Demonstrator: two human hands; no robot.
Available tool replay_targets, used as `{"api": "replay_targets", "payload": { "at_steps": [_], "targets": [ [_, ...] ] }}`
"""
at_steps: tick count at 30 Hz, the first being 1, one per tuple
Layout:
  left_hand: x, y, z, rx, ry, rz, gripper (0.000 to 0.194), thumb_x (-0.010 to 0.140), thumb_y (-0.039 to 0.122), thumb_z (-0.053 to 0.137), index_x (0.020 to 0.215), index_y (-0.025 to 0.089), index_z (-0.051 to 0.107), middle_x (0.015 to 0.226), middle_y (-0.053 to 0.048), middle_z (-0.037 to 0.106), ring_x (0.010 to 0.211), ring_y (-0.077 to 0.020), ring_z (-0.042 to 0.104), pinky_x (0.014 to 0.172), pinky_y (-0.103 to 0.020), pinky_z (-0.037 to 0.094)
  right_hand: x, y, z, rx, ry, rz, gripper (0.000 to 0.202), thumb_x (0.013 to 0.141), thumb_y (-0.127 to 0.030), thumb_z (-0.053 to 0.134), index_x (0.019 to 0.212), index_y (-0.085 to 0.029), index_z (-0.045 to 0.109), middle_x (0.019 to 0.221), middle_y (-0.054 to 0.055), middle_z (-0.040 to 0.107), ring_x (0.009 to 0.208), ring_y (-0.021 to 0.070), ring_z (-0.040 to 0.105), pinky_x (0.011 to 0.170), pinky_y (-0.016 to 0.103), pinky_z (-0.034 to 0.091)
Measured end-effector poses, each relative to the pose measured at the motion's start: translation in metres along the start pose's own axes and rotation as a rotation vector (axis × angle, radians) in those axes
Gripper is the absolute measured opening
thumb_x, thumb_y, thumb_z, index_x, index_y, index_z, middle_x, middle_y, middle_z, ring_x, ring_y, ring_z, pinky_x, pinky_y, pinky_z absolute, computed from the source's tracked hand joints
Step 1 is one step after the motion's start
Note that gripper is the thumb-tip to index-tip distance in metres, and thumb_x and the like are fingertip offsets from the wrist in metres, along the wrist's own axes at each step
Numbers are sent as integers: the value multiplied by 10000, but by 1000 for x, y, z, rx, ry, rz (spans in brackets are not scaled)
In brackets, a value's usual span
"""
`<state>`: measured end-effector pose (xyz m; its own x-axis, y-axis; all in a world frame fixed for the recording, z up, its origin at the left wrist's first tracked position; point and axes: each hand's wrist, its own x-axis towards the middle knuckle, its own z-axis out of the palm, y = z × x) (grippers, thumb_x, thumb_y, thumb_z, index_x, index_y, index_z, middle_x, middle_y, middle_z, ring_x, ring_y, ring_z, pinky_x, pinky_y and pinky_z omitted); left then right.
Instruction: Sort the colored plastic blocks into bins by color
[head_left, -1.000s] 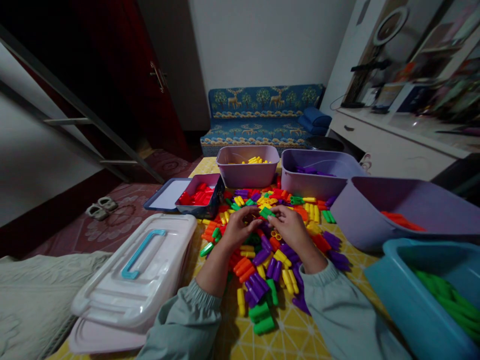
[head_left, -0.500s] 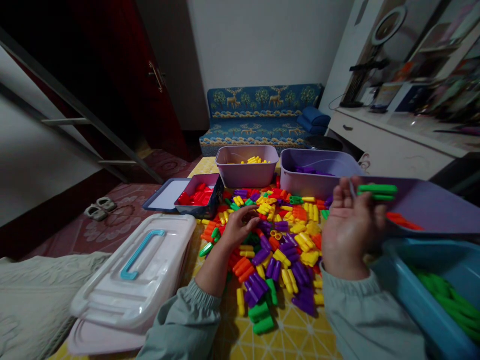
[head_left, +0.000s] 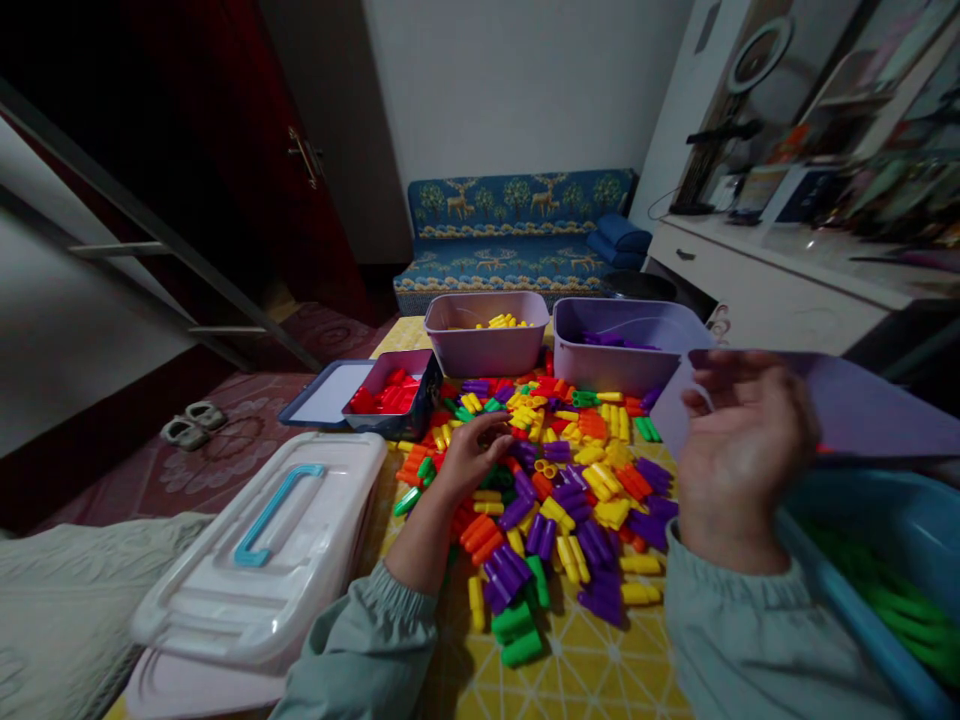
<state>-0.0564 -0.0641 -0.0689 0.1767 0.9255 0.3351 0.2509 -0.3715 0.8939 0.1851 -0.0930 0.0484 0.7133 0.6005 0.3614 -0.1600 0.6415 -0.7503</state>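
Observation:
Over the far middle of a heap of plastic building blocks (head_left: 574, 545) is my left hand (head_left: 472, 455). Its fingers are loosely bent, with a gap beside the thumb, and no block shows in it. My right hand (head_left: 746, 455) is raised at the right, palm turned up and slightly blurred. Its fingers are curled but apart, and I see no block in them; the far side of the hand is hidden. Just right of it stands a blue bin (head_left: 919, 490) with green blocks (head_left: 892, 610) inside. The loose blocks are yellow, purple, red, orange and green.
At the back, a mauve bin (head_left: 487, 352) holds yellow blocks and a purple bin (head_left: 626, 365) holds purple ones. Another purple bin (head_left: 862, 400) lies behind my right hand. Red blocks fill a small box (head_left: 416, 420) at left, near a white lid (head_left: 285, 540) with a blue handle.
My right hand has moved right, towards the blue bin. The green block it held is out of sight. My left hand has stayed over the heap; the view has shifted slightly.

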Motion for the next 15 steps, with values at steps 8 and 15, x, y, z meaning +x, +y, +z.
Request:
{"api": "replay_targets", "payload": {
  "at_steps": [8,15],
  "targets": [
    [1,-1,1,54,11,17,276,831,340,652,1013,136,696,954,-106,722,845,-201,680,746,-292,535,-27,49,5,-889,-1081,155,124,728,-203,653,842,-195,699,837,37,726,789,183,666,741,301,491],
    [1,2,0,89,8,24,222,829,305,647,961,137,706,912,-91,712,808,-187,662,714,-276,514,-47,63,-4,-1434,-1439,14,427,694,-107,617,1089,-247,697,1088,48,715,990,236,655,788,299,458]
  ]
}}
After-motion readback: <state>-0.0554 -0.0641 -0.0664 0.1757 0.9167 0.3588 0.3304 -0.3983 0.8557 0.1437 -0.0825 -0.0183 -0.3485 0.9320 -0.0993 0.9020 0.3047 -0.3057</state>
